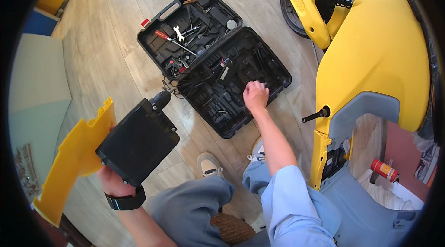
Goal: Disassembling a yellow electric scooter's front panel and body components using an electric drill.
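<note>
In my left hand (115,181) are a flat black box (141,142) with screws at its corners and a curved yellow plastic panel (76,154) behind it. A thick black connector (161,100) sticks out of the box's upper end, close to the dark cables by the tool case. My right hand (256,96) is over the near right part of the open black tool case (232,133), its fingers curled together. What those fingers hold, if anything, is hidden. In the case's far half lie a red-handled screwdriver (162,35) and a silver wrench (178,32).
On the right stands a yellow and grey scooter (371,52) with a black foot peg (315,116) jutting toward me. Beyond its frame is a red fire extinguisher (384,170). A pale green panel (39,80) is at the left. My shoes (208,163) rest on the wood-look floor below the case.
</note>
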The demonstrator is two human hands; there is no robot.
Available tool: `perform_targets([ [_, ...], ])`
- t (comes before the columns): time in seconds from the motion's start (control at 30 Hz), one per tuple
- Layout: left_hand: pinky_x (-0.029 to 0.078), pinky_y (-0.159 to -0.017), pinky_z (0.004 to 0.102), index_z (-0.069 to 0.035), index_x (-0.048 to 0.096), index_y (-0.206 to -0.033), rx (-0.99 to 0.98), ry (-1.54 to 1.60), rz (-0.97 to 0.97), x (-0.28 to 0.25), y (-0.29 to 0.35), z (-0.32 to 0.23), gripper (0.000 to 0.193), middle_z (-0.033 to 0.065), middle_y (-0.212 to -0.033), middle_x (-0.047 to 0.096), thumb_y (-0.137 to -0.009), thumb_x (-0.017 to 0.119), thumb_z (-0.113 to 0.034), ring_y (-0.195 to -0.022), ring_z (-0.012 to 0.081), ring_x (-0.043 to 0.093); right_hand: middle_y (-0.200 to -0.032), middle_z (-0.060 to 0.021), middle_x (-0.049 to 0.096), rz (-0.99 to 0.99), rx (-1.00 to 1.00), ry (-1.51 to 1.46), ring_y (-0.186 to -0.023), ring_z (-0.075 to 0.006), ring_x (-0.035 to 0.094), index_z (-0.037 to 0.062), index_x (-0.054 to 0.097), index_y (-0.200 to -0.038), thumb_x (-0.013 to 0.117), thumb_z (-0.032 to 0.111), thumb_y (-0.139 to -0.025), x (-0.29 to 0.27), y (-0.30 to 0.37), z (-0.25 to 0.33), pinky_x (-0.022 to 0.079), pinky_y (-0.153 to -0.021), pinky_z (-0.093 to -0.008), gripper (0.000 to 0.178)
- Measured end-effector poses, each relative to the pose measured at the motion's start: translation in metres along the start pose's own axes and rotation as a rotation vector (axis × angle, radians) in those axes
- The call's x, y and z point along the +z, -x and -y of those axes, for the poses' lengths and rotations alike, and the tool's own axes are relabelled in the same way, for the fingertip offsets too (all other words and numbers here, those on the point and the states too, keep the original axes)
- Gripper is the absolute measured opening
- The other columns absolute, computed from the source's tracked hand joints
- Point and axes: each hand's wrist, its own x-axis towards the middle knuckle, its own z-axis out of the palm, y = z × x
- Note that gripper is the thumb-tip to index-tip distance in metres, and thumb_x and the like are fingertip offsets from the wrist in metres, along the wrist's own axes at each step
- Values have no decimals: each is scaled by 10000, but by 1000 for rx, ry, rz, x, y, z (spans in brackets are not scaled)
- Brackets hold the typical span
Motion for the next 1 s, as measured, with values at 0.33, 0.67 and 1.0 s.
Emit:
perform_targets([
  [0.33,406,-1093,532,-28,437,-1413,-10,16,-52,1,-4,1,504,140,-1380,530,-969,571,-227,-1270,300,517,-764,-88,722,-131,775,-514,-708,-211,701,43,669,-784,799,161,-764,15,-52,-49,538,-727,-350,177],
  [0.67,417,-1081,541,-29,463,-1389,-31,64,6,13,-7,3,512,146,-1336,561,-943,620,-228,-1249,307,536,-817,-114,662,-339,661,-420,-783,-288,656,38,636,-926,751,122,-762,9,-53,-41,523,-748,-390,217],
  [1.0,425,-1076,525,-37,486,-1369,1,59,-4,14,-7,5,505,143,-1305,576,-925,651,-211,-1232,300,546,-1104,-156,675,-63,549,-398,-1052,-365,595,32,642,-1130,753,266,-767,34,-17,84,453,-937,-433,446],
])
